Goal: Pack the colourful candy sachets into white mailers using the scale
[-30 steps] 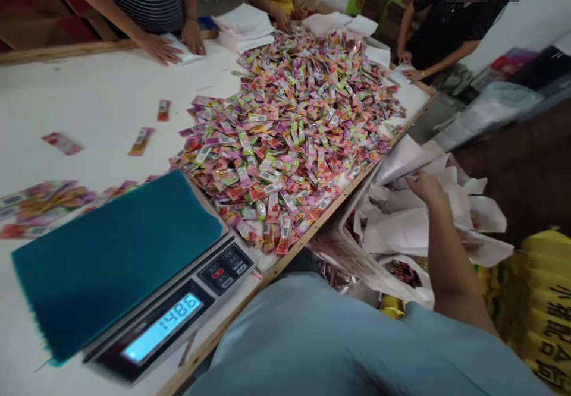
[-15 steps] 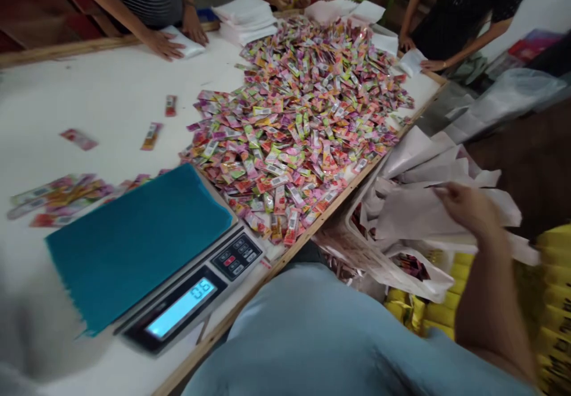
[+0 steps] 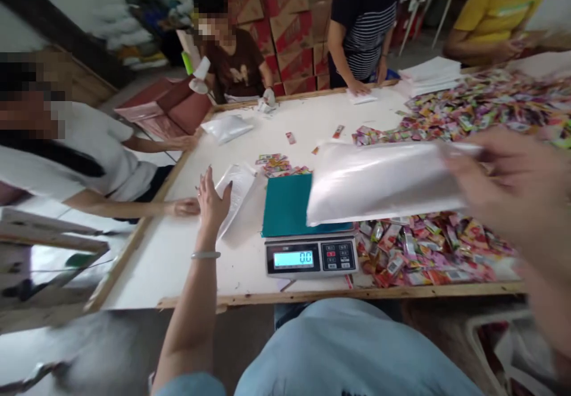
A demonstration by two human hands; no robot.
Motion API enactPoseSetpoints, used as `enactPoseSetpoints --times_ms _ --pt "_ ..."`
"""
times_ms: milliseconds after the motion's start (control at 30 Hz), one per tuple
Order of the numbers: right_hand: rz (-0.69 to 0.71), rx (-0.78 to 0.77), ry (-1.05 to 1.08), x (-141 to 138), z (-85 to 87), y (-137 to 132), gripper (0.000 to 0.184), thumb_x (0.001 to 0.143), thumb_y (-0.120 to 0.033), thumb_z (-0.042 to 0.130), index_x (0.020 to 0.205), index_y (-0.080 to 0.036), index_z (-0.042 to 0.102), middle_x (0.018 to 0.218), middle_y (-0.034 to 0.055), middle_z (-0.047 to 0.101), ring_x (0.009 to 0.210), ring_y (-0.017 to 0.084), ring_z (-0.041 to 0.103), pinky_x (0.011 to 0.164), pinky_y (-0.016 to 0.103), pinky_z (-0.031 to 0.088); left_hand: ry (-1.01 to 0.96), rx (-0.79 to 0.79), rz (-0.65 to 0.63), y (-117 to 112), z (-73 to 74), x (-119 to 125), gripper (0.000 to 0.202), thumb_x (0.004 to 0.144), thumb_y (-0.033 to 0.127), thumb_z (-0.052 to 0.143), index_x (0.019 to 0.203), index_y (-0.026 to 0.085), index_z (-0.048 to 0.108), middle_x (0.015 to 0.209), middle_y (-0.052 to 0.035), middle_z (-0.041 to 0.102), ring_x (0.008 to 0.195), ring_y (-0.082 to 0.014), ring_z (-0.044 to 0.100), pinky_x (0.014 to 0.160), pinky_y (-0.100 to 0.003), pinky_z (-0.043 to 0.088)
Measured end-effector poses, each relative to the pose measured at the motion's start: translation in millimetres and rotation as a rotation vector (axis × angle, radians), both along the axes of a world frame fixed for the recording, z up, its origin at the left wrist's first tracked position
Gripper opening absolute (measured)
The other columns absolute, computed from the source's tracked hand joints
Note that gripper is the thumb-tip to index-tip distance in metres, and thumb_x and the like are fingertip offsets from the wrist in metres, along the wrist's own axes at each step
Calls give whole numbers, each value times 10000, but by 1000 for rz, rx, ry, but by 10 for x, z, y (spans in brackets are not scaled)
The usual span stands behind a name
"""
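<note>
My right hand (image 3: 513, 176) grips one end of a white plastic bag (image 3: 383, 179), raised above the right side of the scale and the candy. The digital scale (image 3: 312, 256) reads 0.0 and has a teal cloth (image 3: 285, 206) on its platform, partly hidden by that bag. With fingers spread, my left hand (image 3: 213, 203) is over the table left of the scale, at the edge of another white bag (image 3: 238, 191); whether it touches that bag I cannot tell. A co-worker's hand (image 3: 185, 207) lies just left of my left hand.
Small wrapped sachets (image 3: 473, 107) are heaped on the table's right, and a few (image 3: 273, 164) lie behind the scale. A filled bag (image 3: 227, 127) rests near the far left corner. Stacked white bags (image 3: 430, 75) stand at the back. Several people stand around the wood-edged table (image 3: 147, 265).
The view has swung left. My right hand has come up from the bags beside the table with a white bag over the scale. My left hand now shows. The reading went from 0.6 to 0.0.
</note>
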State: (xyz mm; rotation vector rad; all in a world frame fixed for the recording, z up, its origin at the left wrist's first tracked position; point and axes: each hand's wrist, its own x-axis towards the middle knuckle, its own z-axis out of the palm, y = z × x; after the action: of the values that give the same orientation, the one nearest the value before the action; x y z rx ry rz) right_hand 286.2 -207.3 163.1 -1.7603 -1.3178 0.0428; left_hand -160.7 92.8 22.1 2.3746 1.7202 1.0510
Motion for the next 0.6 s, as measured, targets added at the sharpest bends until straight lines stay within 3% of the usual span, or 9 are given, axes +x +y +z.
enactPoseSetpoints --times_ms 100,167,233,300,433,500,600 --pt "198 59 10 -419 -189 694 616 930 -774 506 655 -226 449 624 25 487 604 154 445 579 323 349 -67 101 -50 -251 21 -208 770 978 522 561 1592 101 366 1587 -276 464 1521 -421 405 1236 -636 338" --pt "340 -17 86 -572 -399 975 629 932 -777 476 651 -214 464 558 -1 461 538 126 418 532 290 314 -93 108 -80 -459 31 -328 769 978 554 555 1578 103 388 1558 -279 497 1492 -401 457 1219 -603 388" --pt "383 -52 142 -566 -585 1067 566 947 -716 500 735 -198 584 602 10 556 560 131 497 531 265 354 -116 73 -97 -675 -2 -403 758 983 564 559 1583 134 390 1553 -262 512 1478 -382 482 1202 -589 419" --pt "354 -30 188 -408 -706 993 475 941 -648 563 899 -192 693 778 51 697 696 167 629 609 263 460 -166 23 -85 -867 -85 -416 743 978 569 582 1588 185 399 1560 -234 515 1471 -370 494 1192 -592 432" --pt "153 33 272 122 -899 558 427 883 -584 675 1112 -228 735 1118 111 763 989 233 725 906 371 572 -472 -85 25 -1103 -343 -246 738 926 617 652 1547 270 455 1591 -195 486 1459 -369 503 1169 -598 454" --pt "-45 93 366 357 -1109 304 451 814 -606 735 1065 -232 740 1092 142 764 990 266 740 972 440 571 -630 -140 96 -1159 -496 -91 755 908 651 661 1529 269 465 1569 -212 495 1452 -383 506 1148 -609 467" --pt "-435 231 573 560 -1605 -63 526 595 -694 831 863 -256 723 894 176 749 884 369 753 936 568 573 -688 -199 136 -1202 -705 109 737 916 659 655 1518 280 463 1530 -210 530 1428 -366 537 1124 -573 498"
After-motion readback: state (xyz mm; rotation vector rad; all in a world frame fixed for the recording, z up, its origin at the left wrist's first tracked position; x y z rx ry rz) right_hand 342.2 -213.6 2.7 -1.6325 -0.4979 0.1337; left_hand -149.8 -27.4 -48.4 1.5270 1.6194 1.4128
